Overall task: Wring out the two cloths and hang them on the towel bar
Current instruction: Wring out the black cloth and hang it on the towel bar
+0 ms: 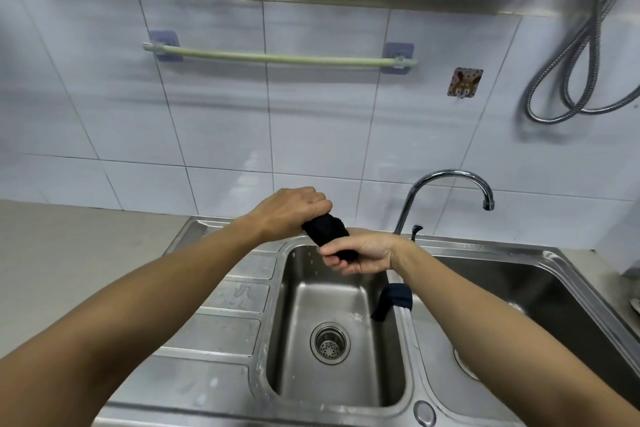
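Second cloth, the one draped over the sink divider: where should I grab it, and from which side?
Pinch the second cloth at its fold atop the divider and come straight down from above. It hangs there like a saddle, its longer tail in the left basin, so lifting the fold frees both ends. Both hands, left hand and right hand, are now wringing the first cloth.

Mid-frame, the left hand (294, 210) and right hand (360, 255) grip a rolled black cloth (327, 232) above the left sink basin (311, 291). A second dark cloth (394, 298) drapes over the basin divider. The towel bar (277, 57) hangs bare on the tiled wall above.
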